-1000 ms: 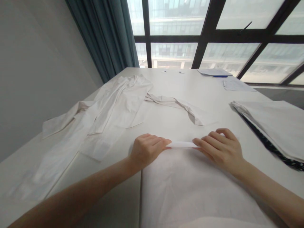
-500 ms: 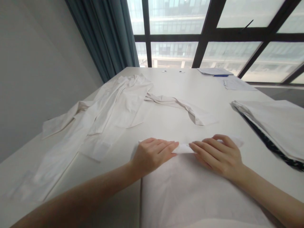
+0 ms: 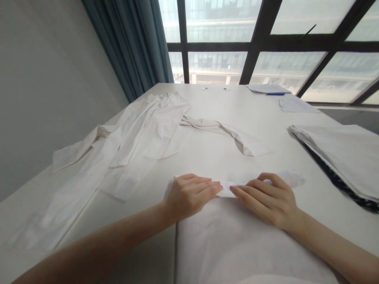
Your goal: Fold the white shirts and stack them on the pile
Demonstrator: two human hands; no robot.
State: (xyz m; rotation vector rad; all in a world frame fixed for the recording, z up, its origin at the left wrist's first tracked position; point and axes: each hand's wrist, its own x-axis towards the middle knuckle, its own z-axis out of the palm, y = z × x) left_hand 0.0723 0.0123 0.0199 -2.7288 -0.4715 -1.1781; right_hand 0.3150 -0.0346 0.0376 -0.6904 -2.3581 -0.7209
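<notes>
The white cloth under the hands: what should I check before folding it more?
1. Left hand flat on the white cloth: ok.
2. Right hand flat on the folded edge: ok.
3. Folded edge even along its whole length: cannot tell, hands hide it.
4. Bare table beyond the fold: ok.
5. Loose white shirt and stacked cloths apart from the cloth: ok.

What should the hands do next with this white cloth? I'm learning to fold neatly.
Probably press the fold flat, sliding outward. The left hand and right hand both rest on the turned-over far edge of the white cloth, meeting at its middle.
</notes>
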